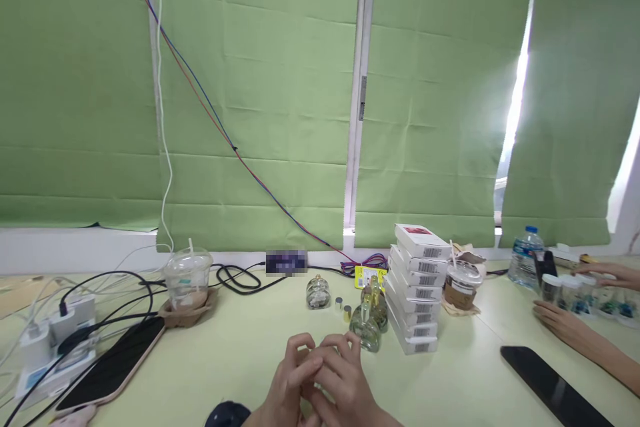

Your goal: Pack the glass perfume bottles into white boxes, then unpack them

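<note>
Loosely curled, left hand (286,383) and right hand (350,380) touch, grip half-wide, near rounded glass bottles (366,332).

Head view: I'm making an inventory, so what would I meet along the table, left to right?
Pink-edged phone, clear plastic cup, lone glass bottle, silver cap, gold cap, clustered glass bottles, stack of white boxes, brown-sleeved cup, water bottle.

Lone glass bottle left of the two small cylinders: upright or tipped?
Upright. The glass bottle sits base-down on the table, its gold-toned neck pointing up.
</note>
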